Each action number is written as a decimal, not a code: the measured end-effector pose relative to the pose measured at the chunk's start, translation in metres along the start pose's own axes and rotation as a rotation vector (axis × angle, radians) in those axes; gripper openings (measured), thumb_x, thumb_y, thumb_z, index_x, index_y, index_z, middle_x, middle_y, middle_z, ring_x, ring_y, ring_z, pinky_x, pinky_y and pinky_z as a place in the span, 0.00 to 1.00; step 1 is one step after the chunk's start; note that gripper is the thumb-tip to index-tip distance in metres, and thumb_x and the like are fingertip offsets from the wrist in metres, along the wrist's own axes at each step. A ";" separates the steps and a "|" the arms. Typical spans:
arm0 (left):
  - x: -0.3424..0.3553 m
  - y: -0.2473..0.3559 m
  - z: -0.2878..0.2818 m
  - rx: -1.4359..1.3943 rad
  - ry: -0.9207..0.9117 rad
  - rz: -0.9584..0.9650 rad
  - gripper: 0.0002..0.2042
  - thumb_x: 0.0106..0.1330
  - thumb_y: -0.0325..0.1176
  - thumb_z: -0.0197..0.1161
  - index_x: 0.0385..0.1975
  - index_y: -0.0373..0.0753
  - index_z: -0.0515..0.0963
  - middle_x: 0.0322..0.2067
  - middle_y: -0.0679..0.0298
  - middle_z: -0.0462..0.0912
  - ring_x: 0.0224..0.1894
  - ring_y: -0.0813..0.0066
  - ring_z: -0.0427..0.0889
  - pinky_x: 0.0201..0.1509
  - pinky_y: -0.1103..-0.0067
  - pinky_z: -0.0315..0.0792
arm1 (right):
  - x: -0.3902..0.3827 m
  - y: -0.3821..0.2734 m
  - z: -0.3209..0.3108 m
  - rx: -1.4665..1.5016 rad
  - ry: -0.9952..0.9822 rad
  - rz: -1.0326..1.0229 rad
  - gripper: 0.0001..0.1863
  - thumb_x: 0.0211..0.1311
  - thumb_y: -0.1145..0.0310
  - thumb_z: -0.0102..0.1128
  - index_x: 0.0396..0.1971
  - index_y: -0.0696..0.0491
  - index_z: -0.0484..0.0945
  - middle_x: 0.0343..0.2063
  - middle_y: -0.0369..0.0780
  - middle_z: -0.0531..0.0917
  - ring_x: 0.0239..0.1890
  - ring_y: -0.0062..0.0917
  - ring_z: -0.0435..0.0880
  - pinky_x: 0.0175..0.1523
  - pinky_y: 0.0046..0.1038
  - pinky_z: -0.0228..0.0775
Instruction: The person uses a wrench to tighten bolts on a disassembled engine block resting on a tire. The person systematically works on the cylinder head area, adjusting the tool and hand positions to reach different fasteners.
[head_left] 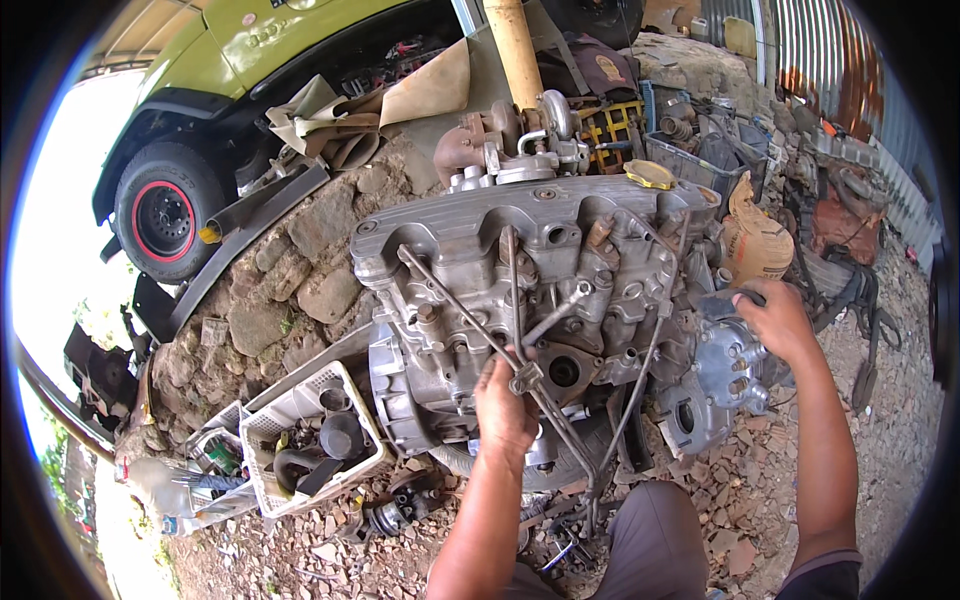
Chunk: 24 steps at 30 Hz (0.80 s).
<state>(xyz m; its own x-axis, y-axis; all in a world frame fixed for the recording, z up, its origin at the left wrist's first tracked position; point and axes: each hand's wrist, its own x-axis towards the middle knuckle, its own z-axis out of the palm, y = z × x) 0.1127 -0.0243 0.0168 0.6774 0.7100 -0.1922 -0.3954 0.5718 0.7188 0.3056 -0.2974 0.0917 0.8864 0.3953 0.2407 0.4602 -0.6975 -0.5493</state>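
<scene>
Pipes (pixel 528 377) are gripped in the left hand's (pixel 507 408) curled fingers, the engine (pixel 470 290) just beyond. Beside the right hand (pixel 776 318), a housing (pixel 728 362) is seen; that hand's grip cannot be told.

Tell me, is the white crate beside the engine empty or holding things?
Holding things: a dark round part and a curved pipe show inside the white crate.

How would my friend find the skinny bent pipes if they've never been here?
Find the big grey engine in the middle. In front of it, look for the person's left hand: it holds a bunch of bent metal pipes. They're long, skinny and spread apart toward the top, unlike the chunky engine behind them.
</scene>
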 end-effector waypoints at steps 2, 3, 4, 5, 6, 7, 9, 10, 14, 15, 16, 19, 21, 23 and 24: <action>-0.007 -0.022 -0.009 -0.110 -0.010 -0.100 0.05 0.72 0.32 0.51 0.40 0.40 0.73 0.36 0.61 0.81 0.29 0.78 0.76 0.29 0.83 0.74 | 0.001 -0.002 0.002 -0.018 -0.007 0.003 0.18 0.56 0.60 0.60 0.41 0.57 0.82 0.33 0.51 0.84 0.41 0.44 0.83 0.49 0.36 0.72; -0.010 -0.033 -0.016 -0.177 -0.035 -0.124 0.05 0.72 0.32 0.52 0.41 0.39 0.72 0.37 0.61 0.81 0.30 0.78 0.77 0.30 0.82 0.75 | 0.000 -0.002 0.002 -0.029 -0.009 0.007 0.18 0.56 0.60 0.60 0.41 0.57 0.82 0.34 0.51 0.84 0.41 0.44 0.83 0.49 0.37 0.72; -0.013 -0.039 -0.018 -0.210 -0.034 -0.123 0.05 0.71 0.32 0.54 0.41 0.39 0.72 0.37 0.61 0.81 0.31 0.78 0.78 0.31 0.82 0.76 | 0.000 -0.002 0.003 -0.025 -0.009 0.013 0.18 0.56 0.60 0.60 0.41 0.57 0.82 0.34 0.51 0.84 0.41 0.44 0.83 0.49 0.37 0.72; -0.015 -0.044 -0.019 -0.244 -0.032 -0.122 0.06 0.71 0.31 0.55 0.42 0.38 0.72 0.37 0.61 0.81 0.32 0.77 0.79 0.32 0.81 0.77 | 0.000 -0.002 0.004 -0.020 -0.008 0.019 0.18 0.56 0.60 0.60 0.41 0.57 0.83 0.34 0.51 0.84 0.41 0.44 0.83 0.49 0.37 0.72; -0.016 -0.049 -0.017 -0.277 -0.019 -0.125 0.06 0.70 0.31 0.56 0.42 0.38 0.72 0.37 0.61 0.81 0.32 0.77 0.79 0.33 0.81 0.77 | 0.000 -0.002 0.004 -0.016 -0.009 0.025 0.18 0.56 0.60 0.60 0.41 0.57 0.83 0.34 0.51 0.84 0.41 0.44 0.83 0.49 0.37 0.72; -0.017 -0.053 -0.013 -0.309 -0.010 -0.127 0.07 0.70 0.32 0.57 0.43 0.37 0.72 0.36 0.62 0.81 0.33 0.77 0.80 0.34 0.80 0.78 | 0.000 -0.002 0.004 -0.012 -0.003 0.017 0.18 0.56 0.60 0.60 0.41 0.56 0.83 0.34 0.51 0.84 0.41 0.44 0.83 0.49 0.37 0.72; -0.022 -0.061 -0.009 -0.133 0.020 -0.141 0.08 0.70 0.33 0.57 0.44 0.38 0.73 0.38 0.62 0.82 0.34 0.76 0.81 0.34 0.81 0.78 | -0.001 -0.001 0.002 -0.004 0.006 -0.001 0.18 0.57 0.60 0.60 0.41 0.56 0.83 0.34 0.51 0.84 0.41 0.45 0.83 0.49 0.37 0.72; -0.028 -0.061 -0.004 -0.016 0.024 -0.161 0.09 0.70 0.34 0.57 0.44 0.37 0.74 0.39 0.62 0.82 0.34 0.76 0.82 0.34 0.81 0.78 | -0.001 0.000 0.002 -0.012 0.001 0.000 0.18 0.57 0.60 0.60 0.41 0.57 0.82 0.34 0.51 0.84 0.41 0.45 0.83 0.49 0.37 0.72; -0.036 -0.066 0.003 0.468 -0.140 -0.136 0.12 0.71 0.38 0.57 0.43 0.35 0.77 0.36 0.64 0.83 0.31 0.79 0.81 0.32 0.83 0.76 | 0.000 0.001 0.003 -0.013 -0.012 0.010 0.18 0.57 0.60 0.60 0.41 0.57 0.82 0.34 0.51 0.84 0.41 0.45 0.83 0.49 0.38 0.71; -0.037 -0.066 0.006 0.582 -0.180 -0.106 0.12 0.71 0.38 0.57 0.42 0.34 0.77 0.35 0.64 0.83 0.30 0.80 0.81 0.32 0.83 0.76 | 0.000 0.001 0.003 -0.005 -0.013 0.014 0.18 0.57 0.60 0.60 0.41 0.57 0.82 0.34 0.51 0.84 0.41 0.45 0.83 0.49 0.38 0.71; -0.036 -0.070 0.009 0.548 -0.181 0.006 0.14 0.72 0.40 0.56 0.40 0.33 0.78 0.29 0.66 0.83 0.27 0.83 0.79 0.30 0.85 0.73 | 0.000 -0.001 0.002 -0.003 -0.024 0.032 0.18 0.57 0.60 0.60 0.41 0.57 0.82 0.34 0.51 0.84 0.41 0.45 0.83 0.49 0.38 0.71; -0.027 -0.072 0.011 0.693 -0.191 0.102 0.16 0.72 0.41 0.56 0.37 0.31 0.79 0.24 0.64 0.82 0.25 0.82 0.79 0.29 0.83 0.72 | -0.001 -0.004 0.001 0.005 -0.036 0.058 0.18 0.56 0.59 0.60 0.41 0.57 0.82 0.34 0.51 0.84 0.41 0.44 0.83 0.49 0.37 0.71; -0.029 -0.079 0.018 0.902 -0.134 0.219 0.18 0.71 0.43 0.57 0.34 0.29 0.79 0.20 0.61 0.81 0.22 0.78 0.78 0.29 0.80 0.71 | -0.001 0.000 0.001 0.009 -0.016 0.039 0.18 0.56 0.59 0.60 0.41 0.57 0.82 0.34 0.51 0.84 0.41 0.45 0.83 0.49 0.37 0.71; -0.020 -0.096 0.012 0.868 -0.151 0.129 0.18 0.71 0.42 0.57 0.37 0.28 0.78 0.25 0.62 0.83 0.25 0.80 0.80 0.27 0.82 0.72 | -0.002 -0.004 0.001 0.009 -0.018 0.040 0.18 0.56 0.59 0.60 0.41 0.57 0.82 0.34 0.51 0.84 0.41 0.45 0.83 0.49 0.37 0.71; -0.018 -0.103 0.012 0.818 -0.151 0.104 0.18 0.72 0.42 0.56 0.36 0.28 0.78 0.23 0.62 0.83 0.24 0.80 0.80 0.27 0.82 0.71 | -0.002 -0.005 0.000 0.007 -0.016 0.040 0.18 0.56 0.59 0.60 0.41 0.56 0.82 0.34 0.51 0.84 0.41 0.45 0.83 0.49 0.37 0.71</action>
<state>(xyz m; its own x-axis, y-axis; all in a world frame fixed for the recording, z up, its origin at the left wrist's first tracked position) 0.1482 -0.1008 -0.0457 0.7610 0.6470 -0.0482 0.0745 -0.0134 0.9971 0.3018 -0.2948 0.0935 0.9034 0.3767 0.2050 0.4236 -0.7087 -0.5642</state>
